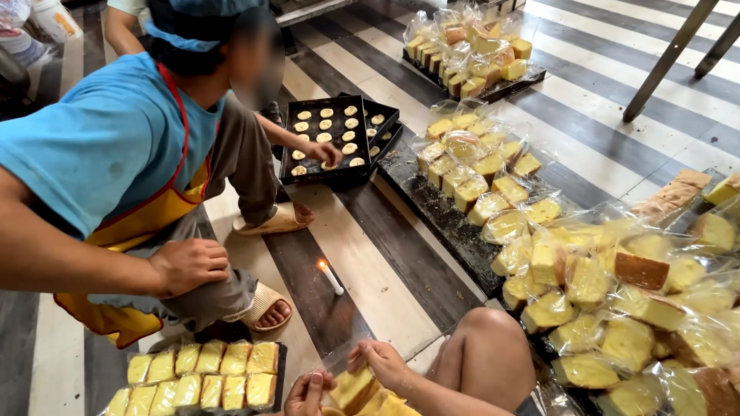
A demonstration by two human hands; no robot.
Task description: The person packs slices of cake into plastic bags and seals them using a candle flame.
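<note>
Low at the frame's bottom edge, above the striped floor (385,270), both hands, left hand (307,393) and right hand (381,362), close their fingers on a clear-bagged cake slice (354,387), apparently mid-wrapping; sealing at the nearby lit candle (330,276) seems the likely next demand.

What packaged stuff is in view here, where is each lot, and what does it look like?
Clear bag with yellow cake slice: bottom centre, between left hand and right hand.
Bagged cake heap: right, glossy clear wraps, yellow-brown.
Bagged cake tray: top, dark tray.
No signs or screens.
</note>
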